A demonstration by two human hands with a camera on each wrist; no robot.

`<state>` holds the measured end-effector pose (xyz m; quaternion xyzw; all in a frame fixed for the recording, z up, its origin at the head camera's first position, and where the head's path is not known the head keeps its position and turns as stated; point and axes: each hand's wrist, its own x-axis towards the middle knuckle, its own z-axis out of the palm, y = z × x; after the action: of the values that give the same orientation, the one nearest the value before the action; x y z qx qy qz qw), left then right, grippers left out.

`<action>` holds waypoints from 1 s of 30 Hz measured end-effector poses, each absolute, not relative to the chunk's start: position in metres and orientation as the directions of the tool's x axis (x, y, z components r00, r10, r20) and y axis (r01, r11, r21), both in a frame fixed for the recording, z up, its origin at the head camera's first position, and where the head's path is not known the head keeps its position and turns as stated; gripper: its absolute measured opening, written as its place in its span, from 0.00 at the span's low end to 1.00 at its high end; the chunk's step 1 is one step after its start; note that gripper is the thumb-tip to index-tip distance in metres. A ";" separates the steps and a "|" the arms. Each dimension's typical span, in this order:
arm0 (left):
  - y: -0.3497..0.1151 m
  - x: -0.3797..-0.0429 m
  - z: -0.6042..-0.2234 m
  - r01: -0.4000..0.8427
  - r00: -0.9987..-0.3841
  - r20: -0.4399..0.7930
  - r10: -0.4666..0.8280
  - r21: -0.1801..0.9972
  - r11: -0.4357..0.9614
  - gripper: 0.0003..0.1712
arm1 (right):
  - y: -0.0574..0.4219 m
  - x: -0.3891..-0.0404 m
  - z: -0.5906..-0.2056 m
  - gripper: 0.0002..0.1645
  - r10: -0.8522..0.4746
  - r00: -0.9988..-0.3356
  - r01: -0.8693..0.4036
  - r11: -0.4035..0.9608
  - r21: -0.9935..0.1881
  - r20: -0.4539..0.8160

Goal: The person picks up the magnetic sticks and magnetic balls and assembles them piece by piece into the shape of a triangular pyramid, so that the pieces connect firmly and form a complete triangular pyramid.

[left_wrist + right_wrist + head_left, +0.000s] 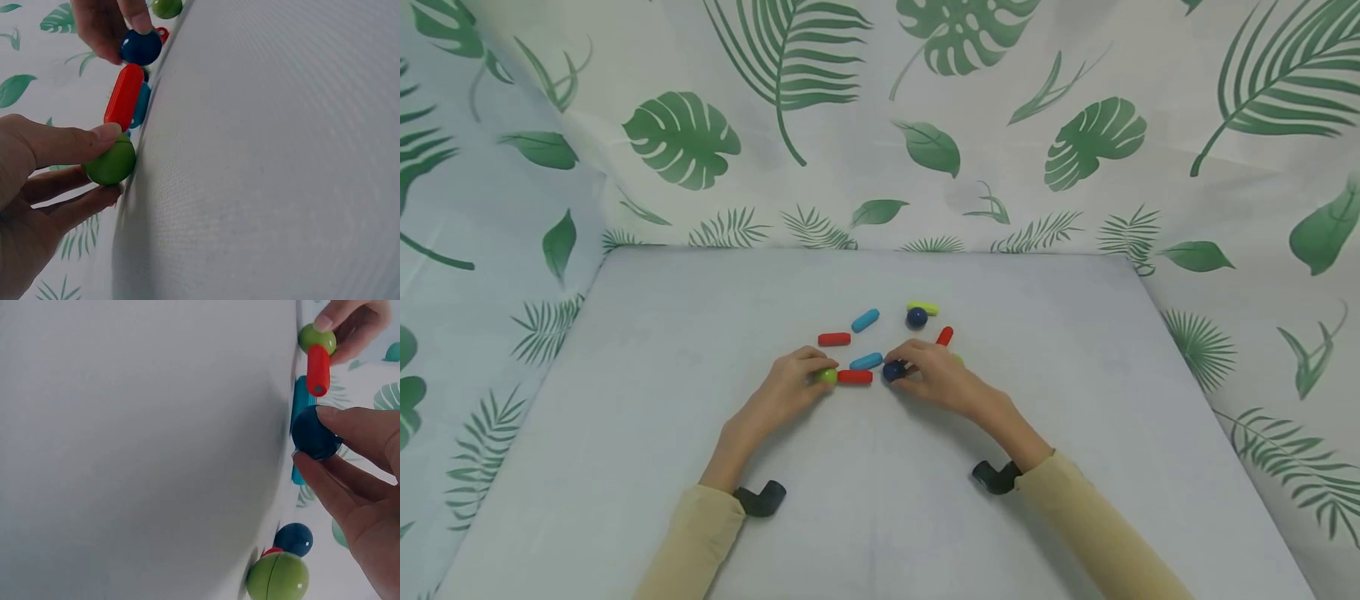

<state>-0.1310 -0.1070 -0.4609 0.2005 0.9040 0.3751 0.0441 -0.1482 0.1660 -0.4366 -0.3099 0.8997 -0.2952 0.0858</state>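
My left hand (791,385) pinches a green ball (111,161) between thumb and fingers. A red rod (855,377) sticks out from that ball toward the right. With thumb and fingertips, my right hand (942,377) holds a dark blue ball (316,432). The blue ball faces the free end of the red rod, and a small gap parts them in the head view. Just behind the red rod lies a blue rod (867,361). The ball in the right hand partly covers that rod in the right wrist view.
Farther back lie a second red rod (834,339), another blue rod (865,320), a second dark blue ball (917,317) and a yellow-green rod (928,307). Beyond my right hand are a red rod (945,336) and a green ball (278,577), partly hidden in the head view.
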 end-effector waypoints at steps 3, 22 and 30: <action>-0.107 -0.130 -0.460 0.325 -0.917 0.064 0.393 0.691 0.645 0.20 | 0.163 -0.147 -0.437 0.21 -0.623 -0.781 -0.511 0.616 -0.599 0.026; -0.108 -0.131 -0.461 0.345 -0.904 0.049 0.424 0.671 0.656 0.21 | 0.155 -0.142 -0.440 0.20 -0.662 -0.749 -0.537 0.588 -0.605 0.021; -0.108 -0.131 -0.463 0.381 -0.899 0.102 0.427 0.664 0.644 0.20 | 0.155 -0.135 -0.440 0.18 -0.693 -0.720 -0.572 0.550 -0.609 0.051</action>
<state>-0.1311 -0.1078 -0.4626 0.2229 0.9060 0.3584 0.0319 -0.1353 0.1550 -0.4396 -0.3614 0.8748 -0.3074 0.0979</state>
